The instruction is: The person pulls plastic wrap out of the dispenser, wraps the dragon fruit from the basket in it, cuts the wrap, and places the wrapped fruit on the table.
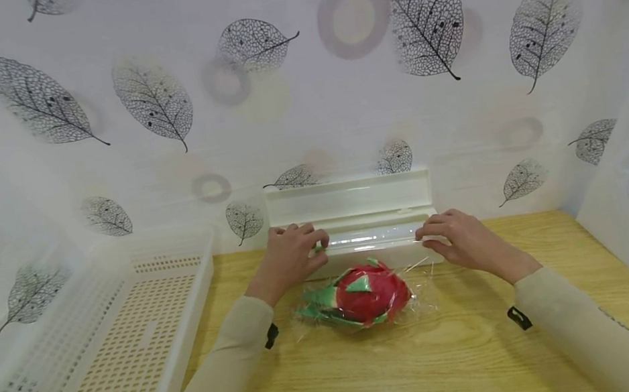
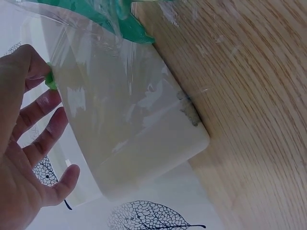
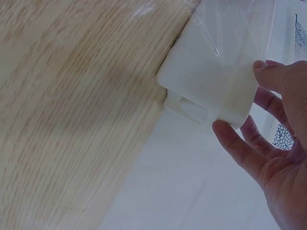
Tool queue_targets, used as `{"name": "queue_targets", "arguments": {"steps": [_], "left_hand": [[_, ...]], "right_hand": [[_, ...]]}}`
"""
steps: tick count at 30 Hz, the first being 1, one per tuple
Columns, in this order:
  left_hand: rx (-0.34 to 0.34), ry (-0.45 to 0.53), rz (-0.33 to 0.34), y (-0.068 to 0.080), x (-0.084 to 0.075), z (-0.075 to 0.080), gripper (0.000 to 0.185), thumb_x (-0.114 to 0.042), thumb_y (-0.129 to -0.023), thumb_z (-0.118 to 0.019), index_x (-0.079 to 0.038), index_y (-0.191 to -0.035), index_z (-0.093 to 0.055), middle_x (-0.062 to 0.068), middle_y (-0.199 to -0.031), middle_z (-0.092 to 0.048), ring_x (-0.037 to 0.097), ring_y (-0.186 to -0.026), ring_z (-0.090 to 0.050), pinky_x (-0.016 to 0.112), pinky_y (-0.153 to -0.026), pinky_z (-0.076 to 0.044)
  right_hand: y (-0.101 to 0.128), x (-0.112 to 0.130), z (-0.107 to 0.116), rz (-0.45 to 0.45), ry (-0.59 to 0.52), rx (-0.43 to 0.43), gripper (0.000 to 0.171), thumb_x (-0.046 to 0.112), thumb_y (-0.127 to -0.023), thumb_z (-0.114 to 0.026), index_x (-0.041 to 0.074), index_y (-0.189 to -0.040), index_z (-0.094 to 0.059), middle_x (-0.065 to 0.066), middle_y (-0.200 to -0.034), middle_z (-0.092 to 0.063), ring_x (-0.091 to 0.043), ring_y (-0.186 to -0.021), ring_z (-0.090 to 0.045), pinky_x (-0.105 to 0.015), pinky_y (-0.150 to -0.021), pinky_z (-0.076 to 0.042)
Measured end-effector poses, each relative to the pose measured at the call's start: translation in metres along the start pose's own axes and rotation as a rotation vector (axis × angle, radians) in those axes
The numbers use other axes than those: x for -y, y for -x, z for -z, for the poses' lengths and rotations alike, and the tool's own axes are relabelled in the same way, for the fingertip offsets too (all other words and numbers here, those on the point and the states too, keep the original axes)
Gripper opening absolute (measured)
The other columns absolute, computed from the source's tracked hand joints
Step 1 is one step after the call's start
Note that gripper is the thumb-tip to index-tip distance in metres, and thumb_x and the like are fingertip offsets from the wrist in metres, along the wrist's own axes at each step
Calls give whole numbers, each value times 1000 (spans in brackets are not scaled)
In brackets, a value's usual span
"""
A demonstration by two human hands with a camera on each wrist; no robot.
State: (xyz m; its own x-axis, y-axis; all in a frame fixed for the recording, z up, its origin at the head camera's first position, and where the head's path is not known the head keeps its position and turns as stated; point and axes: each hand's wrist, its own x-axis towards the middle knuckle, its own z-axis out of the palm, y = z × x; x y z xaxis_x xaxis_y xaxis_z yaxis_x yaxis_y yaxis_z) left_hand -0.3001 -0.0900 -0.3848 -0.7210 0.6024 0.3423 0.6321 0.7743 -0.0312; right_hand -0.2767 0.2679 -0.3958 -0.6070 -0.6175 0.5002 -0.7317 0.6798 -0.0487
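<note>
Gripping the cling-film dispenser at each end, left hand and right hand curl fingers around it behind the wrapped dragon fruit.

My head camera looks forward and down over the table; both wrist cameras sit close, each facing one end of the white dispenser box.

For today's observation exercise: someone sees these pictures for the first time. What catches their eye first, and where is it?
The red dragon fruit with green scales, lying under clear film at the middle of the wooden table. Just behind it, both hands sit at the ends of a white plastic film dispenser box with its lid up. A white perforated plastic basket stands left.
</note>
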Motion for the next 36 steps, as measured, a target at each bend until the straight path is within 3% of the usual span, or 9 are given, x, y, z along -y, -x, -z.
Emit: {"name": "queue_targets", "arguments": {"steps": [18,36], "left_hand": [[11,38,8,2,-1,5,12,-29,-93,-70,-25,-105,-69,0,-104,-73,25,-94,-68,62,-95,-50],[5,8,22,3,2,1,13,-31,-94,-70,-28,-106,-68,-4,-102,-71,23,-94,-68,57,-93,-51]], "right_hand": [[1,-1,0,-3,6,2,18,3,-84,-79,10,-101,-77,-5,-97,-76,-32,-90,-70,-54,-81,-57],[1,0,0,-1,-4,-9,20,2,-83,-80,10,-101,-77,-5,-98,-77,-32,-90,-70,-53,-80,-57]]}}
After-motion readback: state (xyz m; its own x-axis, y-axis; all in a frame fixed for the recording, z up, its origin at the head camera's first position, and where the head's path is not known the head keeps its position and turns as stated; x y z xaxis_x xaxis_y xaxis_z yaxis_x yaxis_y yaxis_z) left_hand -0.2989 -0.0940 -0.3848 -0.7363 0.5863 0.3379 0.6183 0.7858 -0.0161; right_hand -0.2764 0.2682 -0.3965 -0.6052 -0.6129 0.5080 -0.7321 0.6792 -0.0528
